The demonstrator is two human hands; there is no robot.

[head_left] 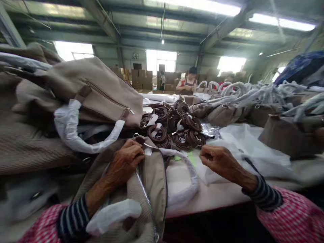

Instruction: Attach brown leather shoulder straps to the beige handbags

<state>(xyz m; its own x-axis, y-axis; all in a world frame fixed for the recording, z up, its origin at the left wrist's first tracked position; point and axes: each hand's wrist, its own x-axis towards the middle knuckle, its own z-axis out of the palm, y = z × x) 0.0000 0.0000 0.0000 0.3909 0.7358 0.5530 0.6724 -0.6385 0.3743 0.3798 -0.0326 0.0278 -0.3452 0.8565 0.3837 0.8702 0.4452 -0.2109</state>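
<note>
A taupe ribbed handbag [153, 172] stands unzipped in front of me, its handles wrapped in white film. My left hand [128, 157] is closed on the bag's upper edge, beside the silver zip and a small white tag [148, 151]. Right of the bag, my right hand [215, 158] is raised over the table with its fingers curled together. Whatever those fingers may pinch is too small or hidden to make out. Just beyond both hands lies a pile of coiled dark brown straps [158, 133] with metal clips.
More taupe bags [106, 84] are heaped at my left, close to my left arm. White plastic sheeting [248, 148] lies at the right, with wrapped-handle bags [225, 114] behind it. A co-worker [188, 82] is across the table. Cardboard boxes [141, 78] stand farther back.
</note>
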